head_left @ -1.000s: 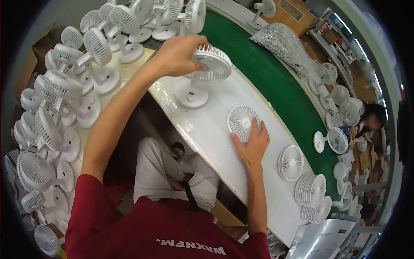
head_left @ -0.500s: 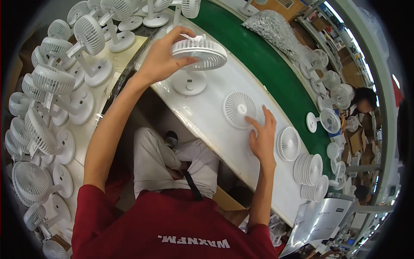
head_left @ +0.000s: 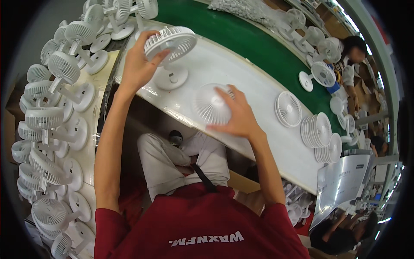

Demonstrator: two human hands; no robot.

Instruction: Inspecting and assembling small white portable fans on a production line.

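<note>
On the white surface [head_left: 258, 82] ahead, the left hand [head_left: 140, 64] is gripping a white desk fan [head_left: 170, 43] by its head, fingers clamped, while the right hand [head_left: 237, 114], fingers spread apart, is pressing a round fan grille [head_left: 209, 103] flat.

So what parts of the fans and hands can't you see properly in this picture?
- Head view: the left hand covers part of the white fan's head; whether it has a front grille is unclear.
- The right hand hides half of the loose grille.
- The stack of grilles is too small to count.
- The fans on the left table bend and blur toward the rim.
</note>
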